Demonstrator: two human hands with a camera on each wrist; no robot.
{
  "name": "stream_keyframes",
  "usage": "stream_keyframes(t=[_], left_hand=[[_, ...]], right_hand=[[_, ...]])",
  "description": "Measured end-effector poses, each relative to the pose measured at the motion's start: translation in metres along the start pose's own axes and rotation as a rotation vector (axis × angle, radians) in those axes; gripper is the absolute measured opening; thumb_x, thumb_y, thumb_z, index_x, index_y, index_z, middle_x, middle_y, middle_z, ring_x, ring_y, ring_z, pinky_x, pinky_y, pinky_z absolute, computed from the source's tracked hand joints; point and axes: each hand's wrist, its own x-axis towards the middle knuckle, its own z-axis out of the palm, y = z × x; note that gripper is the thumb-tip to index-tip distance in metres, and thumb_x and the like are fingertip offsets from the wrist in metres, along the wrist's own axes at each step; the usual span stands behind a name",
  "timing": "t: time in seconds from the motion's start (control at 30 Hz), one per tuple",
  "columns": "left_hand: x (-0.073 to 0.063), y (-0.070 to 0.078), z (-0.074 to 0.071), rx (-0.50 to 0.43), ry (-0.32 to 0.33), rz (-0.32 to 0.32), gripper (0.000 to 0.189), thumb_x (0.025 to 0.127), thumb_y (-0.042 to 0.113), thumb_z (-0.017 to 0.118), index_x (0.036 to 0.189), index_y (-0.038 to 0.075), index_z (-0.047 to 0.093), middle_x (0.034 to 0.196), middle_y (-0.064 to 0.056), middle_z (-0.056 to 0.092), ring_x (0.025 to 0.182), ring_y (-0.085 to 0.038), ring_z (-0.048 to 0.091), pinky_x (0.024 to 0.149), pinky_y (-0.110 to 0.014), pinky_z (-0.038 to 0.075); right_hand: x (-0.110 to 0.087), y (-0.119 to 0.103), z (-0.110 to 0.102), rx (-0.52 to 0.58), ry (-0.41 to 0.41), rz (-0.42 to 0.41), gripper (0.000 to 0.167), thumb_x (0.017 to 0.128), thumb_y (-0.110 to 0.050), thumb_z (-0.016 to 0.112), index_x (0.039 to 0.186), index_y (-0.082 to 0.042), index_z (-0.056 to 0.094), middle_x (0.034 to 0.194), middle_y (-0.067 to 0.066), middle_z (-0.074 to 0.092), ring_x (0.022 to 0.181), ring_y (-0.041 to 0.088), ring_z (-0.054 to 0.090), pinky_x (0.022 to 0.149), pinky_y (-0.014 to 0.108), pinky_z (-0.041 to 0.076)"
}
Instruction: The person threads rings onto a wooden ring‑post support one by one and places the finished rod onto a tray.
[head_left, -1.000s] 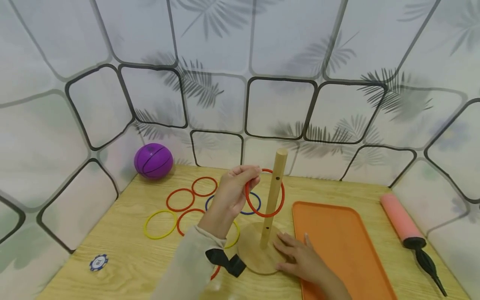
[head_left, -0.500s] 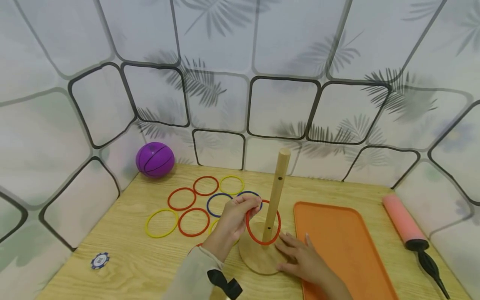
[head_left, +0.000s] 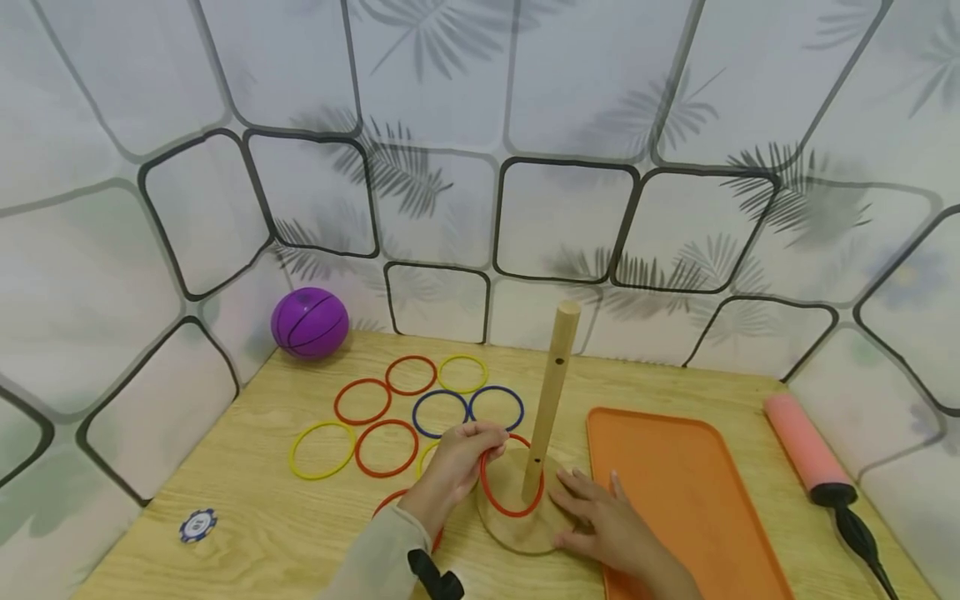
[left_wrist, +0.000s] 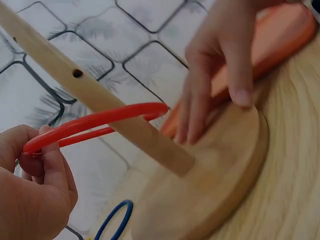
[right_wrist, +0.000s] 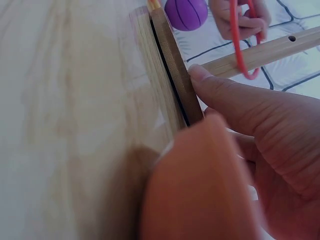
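Observation:
My left hand (head_left: 453,467) pinches a red ring (left_wrist: 82,121) between thumb and fingers. In the wrist views the ring encircles an upright wooden post (head_left: 551,396), low down and above its round base (head_left: 517,535). Small dark holes mark the post. My right hand (head_left: 609,527) rests on the base's right side, its fingers spread and fairly straight, and the thumb touches the base's edge in the right wrist view. Left of the base, red, yellow and blue rings lie flat on the table, among them a blue ring (head_left: 522,410); my left hand and forearm partly cover some.
An orange tray (head_left: 682,475) lies right of the base, partly under my right hand. Farther right is a pink pump (head_left: 806,446) with a black nozzle. A purple ball (head_left: 310,323) sits by the back wall; a blue-and-white chip (head_left: 197,526) lies front left.
My left hand has moved down along the post with the red ring, from near its upper part to close above the base. The right hand stays on the base.

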Motion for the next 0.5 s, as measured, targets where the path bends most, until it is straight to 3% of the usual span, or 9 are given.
stream_keyframes(t=[0.1, 0.23, 0.33, 0.5], left_hand=[[0.002, -0.005, -0.005, 0.085, 0.011, 0.007, 0.005, 0.084, -0.006, 0.065, 0.083, -0.001, 0.066, 0.08, -0.004, 0.066, 0.07, -0.008, 0.062, 0.066, -0.018, 0.053], [0.005, -0.011, -0.011, 0.188, 0.003, 0.023, 0.01, 0.082, -0.007, 0.065, 0.091, -0.011, 0.065, 0.076, -0.002, 0.065, 0.069, -0.01, 0.063, 0.066, -0.021, 0.054], [0.006, -0.014, -0.017, 0.207, -0.015, 0.001, 0.018, 0.082, -0.006, 0.065, 0.098, -0.014, 0.063, 0.078, -0.001, 0.065, 0.072, -0.011, 0.064, 0.069, -0.023, 0.054], [0.006, -0.013, -0.025, 0.287, -0.018, -0.034, 0.015, 0.083, 0.001, 0.068, 0.097, -0.006, 0.067, 0.081, 0.001, 0.067, 0.074, -0.01, 0.063, 0.069, -0.022, 0.053]], right_hand=[[0.0, 0.0, 0.001, -0.006, 0.021, -0.015, 0.063, 0.08, -0.053, 0.067, 0.127, -0.012, 0.062, 0.137, 0.012, 0.051, 0.127, 0.038, 0.043, 0.099, 0.073, 0.014], [0.0, 0.0, 0.002, -0.004, 0.045, -0.019, 0.062, 0.079, -0.053, 0.068, 0.126, -0.012, 0.063, 0.136, 0.012, 0.052, 0.126, 0.039, 0.044, 0.098, 0.074, 0.015], [0.0, 0.001, 0.003, 0.007, 0.04, -0.012, 0.063, 0.079, -0.053, 0.068, 0.126, -0.012, 0.062, 0.137, 0.012, 0.051, 0.127, 0.038, 0.043, 0.099, 0.073, 0.014], [-0.001, 0.002, 0.004, 0.012, 0.016, 0.002, 0.064, 0.078, -0.053, 0.068, 0.127, -0.012, 0.061, 0.138, 0.012, 0.05, 0.129, 0.037, 0.041, 0.1, 0.073, 0.012]])
